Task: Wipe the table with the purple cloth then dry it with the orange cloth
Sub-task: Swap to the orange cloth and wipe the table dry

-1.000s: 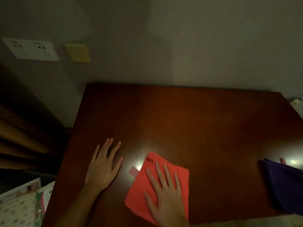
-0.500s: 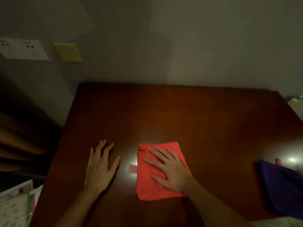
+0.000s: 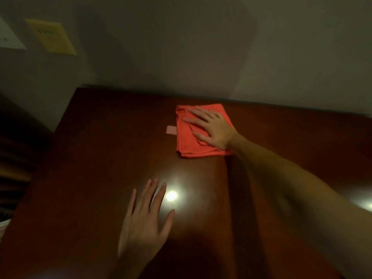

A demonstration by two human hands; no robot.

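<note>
A: What filled the view?
B: A dark reddish-brown wooden table stood against a grey wall.
A: And the cloth?
B: The folded orange cloth lay far on the table, near the wall, a small pink tag at its left edge. The right hand pressed flat on it, fingers straight and spread.
A: The other hand?
B: The left hand rested flat on the near tabletop, fingers wide, holding nothing.

Colours, dim-lit tabletop

Folded orange-red fabric cloth, pale pink tag; glossy reddish-brown wooden table; grey wall, yellow rectangular wall plate.
</note>
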